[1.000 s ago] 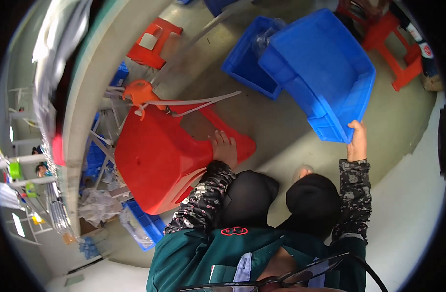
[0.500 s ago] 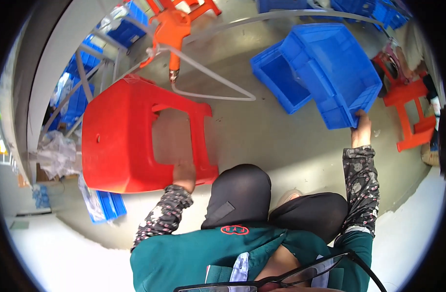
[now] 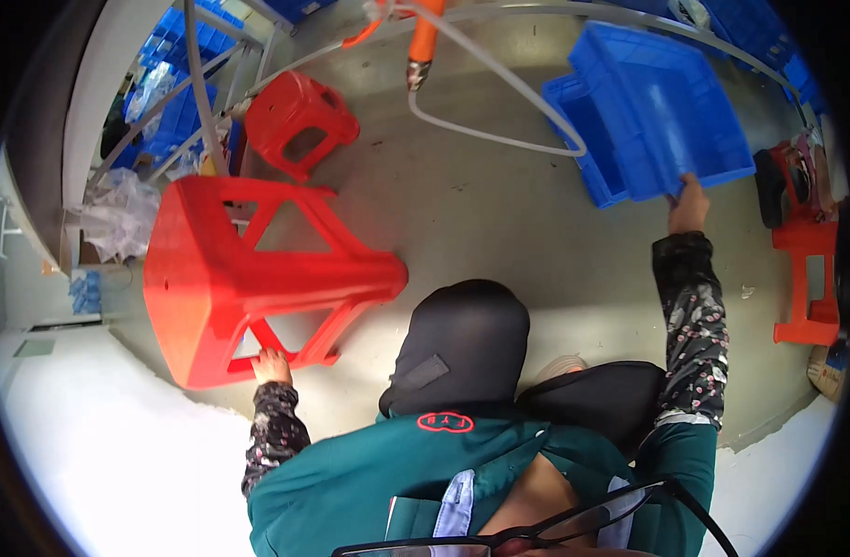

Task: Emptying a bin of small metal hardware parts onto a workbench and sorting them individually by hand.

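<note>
Stools and crates of moulded plastic are what the two hands are on. The left hand (image 3: 271,367) is closed over the lower rim of a large red stool (image 3: 248,278) that lies tipped on its side on the concrete floor (image 3: 499,232), its feet pointing toward the person's dark knee (image 3: 462,339); the fingers are curled round the rim by one leg, though how far they wrap cannot be told. The right hand (image 3: 689,204) is raised and pinched on the near corner of a blue crate (image 3: 661,107), which is held tilted off the floor against a second blue crate (image 3: 583,139) just behind it. Both things are judged light, stiff and hollow, with smooth and rather slippery walls; the stool's open braces and rim are judged the surest holds, while a one-corner hold on the crate is likely to let it swing. Open floor is seen between stool and crates. Room is tighter elsewhere: a smaller red stool (image 3: 299,121) and metal shelf frames (image 3: 197,102) stand just beyond the big stool, a white hose (image 3: 499,135) with an orange fitting (image 3: 423,37) hangs near the crates, and more red stools (image 3: 805,269) stand to the right.
</note>
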A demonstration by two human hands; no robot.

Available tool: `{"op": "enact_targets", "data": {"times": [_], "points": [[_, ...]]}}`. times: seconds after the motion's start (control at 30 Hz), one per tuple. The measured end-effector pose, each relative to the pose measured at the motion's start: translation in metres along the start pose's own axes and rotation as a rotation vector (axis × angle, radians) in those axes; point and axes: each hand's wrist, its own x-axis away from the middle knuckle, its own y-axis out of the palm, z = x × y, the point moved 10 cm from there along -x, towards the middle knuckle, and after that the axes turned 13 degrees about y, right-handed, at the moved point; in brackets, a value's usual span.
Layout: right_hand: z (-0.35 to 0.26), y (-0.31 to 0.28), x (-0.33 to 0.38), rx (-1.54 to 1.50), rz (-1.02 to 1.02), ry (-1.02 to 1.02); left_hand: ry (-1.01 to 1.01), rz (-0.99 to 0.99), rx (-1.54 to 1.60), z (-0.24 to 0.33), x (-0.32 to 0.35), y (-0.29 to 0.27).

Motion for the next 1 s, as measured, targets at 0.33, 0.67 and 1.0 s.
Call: {"op": "enact_targets", "data": {"times": [0.33,0.67,1.0], "points": [[0.066,0.051,-0.01,-0.12,0.008,0.08,0.844,0.347,0.766,0.188,-0.031,-0.07],[0.049,0.052,-0.015,0.469,-0.089,-0.059,0.721,0.561,1.182,0.205,-0.154,-0.218],[0.037,-0.015,0.116,1.179,-0.42,-0.122,0.301,0.334,1.029,0.186,-0.303,-0.168]]}}
